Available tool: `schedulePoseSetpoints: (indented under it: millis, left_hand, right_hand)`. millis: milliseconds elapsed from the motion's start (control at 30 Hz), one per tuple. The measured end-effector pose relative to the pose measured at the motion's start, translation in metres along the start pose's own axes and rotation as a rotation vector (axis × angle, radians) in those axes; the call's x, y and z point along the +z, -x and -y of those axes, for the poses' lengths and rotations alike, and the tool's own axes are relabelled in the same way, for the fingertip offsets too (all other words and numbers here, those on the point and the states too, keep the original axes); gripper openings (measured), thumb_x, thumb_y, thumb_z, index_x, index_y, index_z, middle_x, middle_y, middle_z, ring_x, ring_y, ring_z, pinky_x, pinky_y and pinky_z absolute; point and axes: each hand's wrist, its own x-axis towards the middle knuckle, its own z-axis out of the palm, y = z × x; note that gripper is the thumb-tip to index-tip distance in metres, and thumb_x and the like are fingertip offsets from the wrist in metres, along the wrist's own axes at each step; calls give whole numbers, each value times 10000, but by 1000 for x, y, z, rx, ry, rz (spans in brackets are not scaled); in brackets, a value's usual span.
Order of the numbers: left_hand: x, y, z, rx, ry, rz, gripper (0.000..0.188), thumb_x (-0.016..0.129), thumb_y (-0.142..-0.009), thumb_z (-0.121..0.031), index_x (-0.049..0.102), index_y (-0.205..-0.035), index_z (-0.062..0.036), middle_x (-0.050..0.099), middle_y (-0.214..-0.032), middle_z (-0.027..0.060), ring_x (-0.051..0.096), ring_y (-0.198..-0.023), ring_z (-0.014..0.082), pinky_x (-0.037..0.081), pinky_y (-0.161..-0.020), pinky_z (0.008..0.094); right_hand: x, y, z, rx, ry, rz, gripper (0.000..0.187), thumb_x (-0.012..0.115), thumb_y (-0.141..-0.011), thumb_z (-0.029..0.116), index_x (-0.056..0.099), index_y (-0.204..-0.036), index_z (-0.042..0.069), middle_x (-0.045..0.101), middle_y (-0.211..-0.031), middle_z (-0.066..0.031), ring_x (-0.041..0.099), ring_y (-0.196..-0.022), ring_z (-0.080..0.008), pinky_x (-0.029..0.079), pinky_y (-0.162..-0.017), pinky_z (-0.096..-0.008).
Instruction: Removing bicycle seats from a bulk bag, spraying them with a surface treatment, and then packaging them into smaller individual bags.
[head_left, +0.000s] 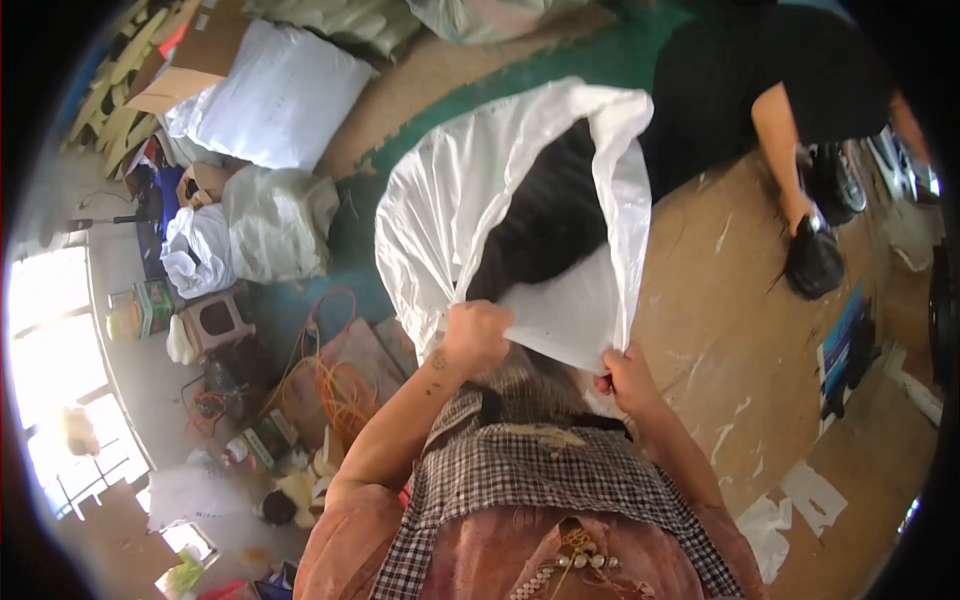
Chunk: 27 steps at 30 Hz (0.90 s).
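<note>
A large white plastic sack (pixel 440 190) stands before me with its mouth spread wide. Dark, blurred contents (pixel 550 215) show inside it; I cannot make out what they are. My left hand (pixel 477 337) is closed on the near left part of the sack's rim. My right hand (pixel 630 378) pinches the rim farther right, with the near edge stretched between both hands. Below them is a black-and-white checked apron (pixel 540 480) that I wear.
On the right, a person in black (pixel 720 90) has a hand (pixel 797 210) at a black shoe (pixel 815 265) on the brown work surface (pixel 715 300). Filled white sacks (pixel 275 95) and a cardboard box (pixel 195 55) lie at the far left. Orange cord (pixel 335 375) tangles nearer, left of me.
</note>
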Motion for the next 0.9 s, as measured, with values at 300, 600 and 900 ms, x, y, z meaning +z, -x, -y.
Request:
schedulePoseSetpoints:
  millis: [300,600,900]
  left_hand:
    - [32,-31,29,-346,315,580,406,604,-592,-244,629,-953,-59,618,-918,189,581,-891,345,463,-789,390]
    - [-93,-97,92,-542,-68,-477,387,552,-701,-147,539,-1021,71,584,-943,271,541,-921,414,415,-841,446]
    - [-24,-112,83,-738,257,-127,348,566,-745,-194,590,-1056,-39,615,-1033,156,575,-979,269,444,-836,330]
  right_hand:
    - [-47,-32,-34,22,154,36,221,423,-738,52,550,-864,-78,539,-575,-114,510,-418,-179,417,-382,-289]
    - [1,13,105,-917,923,-345,249,628,-768,114,559,-972,-9,587,-854,-146,606,-680,-216,485,-595,-313]
    - [83,-224,82,-937,1320,96,313,556,-755,126,527,-1014,-47,563,-978,-211,530,-946,-374,431,-840,-398]
